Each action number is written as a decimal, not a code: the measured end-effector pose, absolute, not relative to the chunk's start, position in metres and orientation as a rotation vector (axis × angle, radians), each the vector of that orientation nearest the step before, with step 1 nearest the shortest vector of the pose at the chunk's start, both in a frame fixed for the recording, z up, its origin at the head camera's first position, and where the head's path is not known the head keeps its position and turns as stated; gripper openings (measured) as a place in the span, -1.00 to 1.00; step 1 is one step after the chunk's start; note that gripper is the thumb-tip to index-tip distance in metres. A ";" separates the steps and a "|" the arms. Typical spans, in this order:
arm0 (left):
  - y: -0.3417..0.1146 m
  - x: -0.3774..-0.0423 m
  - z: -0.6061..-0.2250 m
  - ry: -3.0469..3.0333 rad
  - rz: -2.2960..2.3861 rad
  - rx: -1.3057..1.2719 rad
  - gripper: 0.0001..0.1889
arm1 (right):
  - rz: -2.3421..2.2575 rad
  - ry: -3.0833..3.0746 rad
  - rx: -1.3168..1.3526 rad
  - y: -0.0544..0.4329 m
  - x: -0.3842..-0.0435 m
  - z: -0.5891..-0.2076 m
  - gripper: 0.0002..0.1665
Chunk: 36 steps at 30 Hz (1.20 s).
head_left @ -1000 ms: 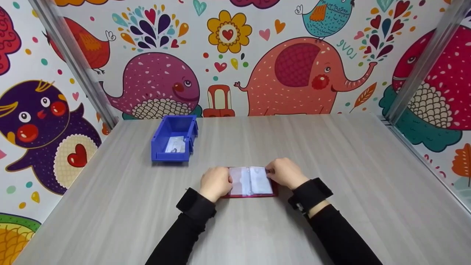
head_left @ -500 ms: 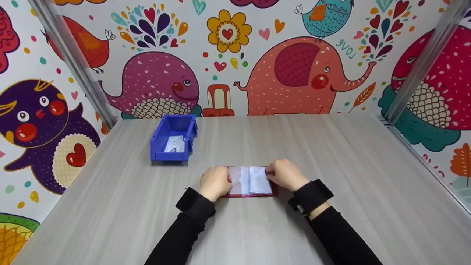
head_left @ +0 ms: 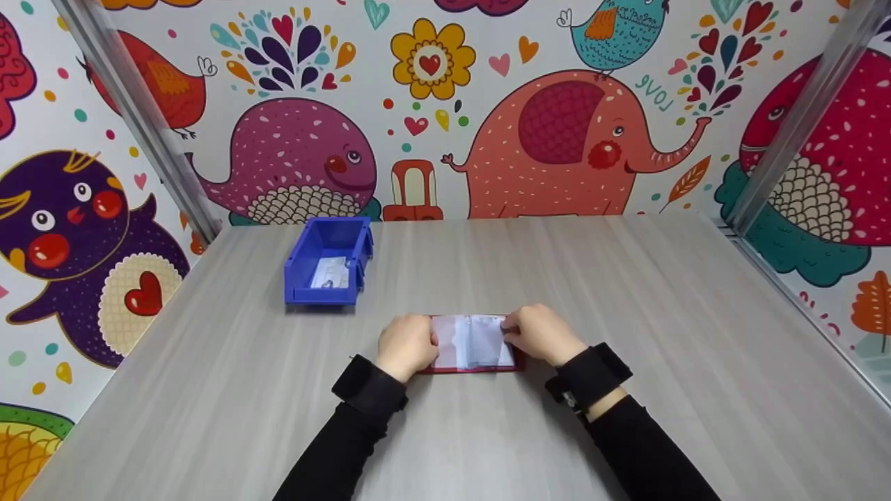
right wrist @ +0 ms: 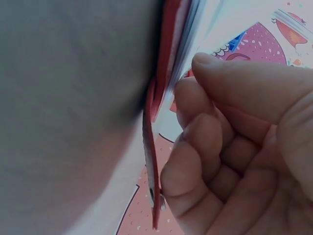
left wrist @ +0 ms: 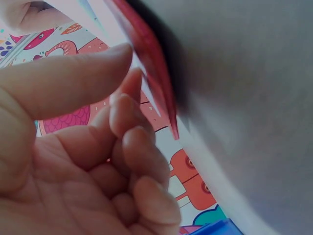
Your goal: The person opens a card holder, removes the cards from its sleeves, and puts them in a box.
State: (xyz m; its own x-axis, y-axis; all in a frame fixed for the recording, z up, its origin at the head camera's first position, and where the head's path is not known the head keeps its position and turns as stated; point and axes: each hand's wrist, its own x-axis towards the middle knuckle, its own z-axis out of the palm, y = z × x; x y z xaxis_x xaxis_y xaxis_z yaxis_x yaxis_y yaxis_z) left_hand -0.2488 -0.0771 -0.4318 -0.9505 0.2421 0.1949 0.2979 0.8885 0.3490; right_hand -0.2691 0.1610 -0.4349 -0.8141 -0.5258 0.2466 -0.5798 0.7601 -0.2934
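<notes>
A red card holder (head_left: pixel 465 344) with clear plastic sleeves lies open on the table between both hands. My left hand (head_left: pixel 406 346) holds its left edge; in the left wrist view the thumb (left wrist: pixel 105 63) lies against the inner side of the red cover (left wrist: pixel 155 58), with the other fingers curled beside it. At the upper right of the pages, my right hand (head_left: pixel 546 334) pinches a plastic sleeve (head_left: pixel 489 341) between thumb and index finger. A strap (right wrist: pixel 151 166) with a metal snap hangs off the cover's edge in the right wrist view, beside the curled lower fingers.
A blue plastic bin (head_left: pixel 327 264) stands behind and to the left, with a white paper or packet (head_left: pixel 330 273) inside. Patterned panels (head_left: pixel 431 139) rise along the table's back and sides. The wooden table (head_left: pixel 445 431) extends around the hands.
The sleeves on the right side have shifted, and a greyer, see-through sleeve now shows there. My right hand has moved very slightly toward me; the left hand stays in place.
</notes>
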 end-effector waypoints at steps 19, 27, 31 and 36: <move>-0.076 -0.248 -0.431 -2.934 -0.558 -0.401 -0.81 | 0.557 -2.762 0.928 0.163 -0.266 -0.437 -0.75; -0.076 -0.249 -0.432 -2.938 -0.556 -0.404 -0.84 | 0.568 -2.774 0.912 0.162 -0.264 -0.435 -0.74; -0.075 -0.249 -0.432 -2.942 -0.567 -0.398 -0.85 | 0.587 -2.786 0.895 0.162 -0.264 -0.435 -0.83; -0.076 -0.248 -0.431 -2.941 -0.568 -0.396 -0.84 | 0.610 -2.802 0.877 0.162 -0.264 -0.436 -0.91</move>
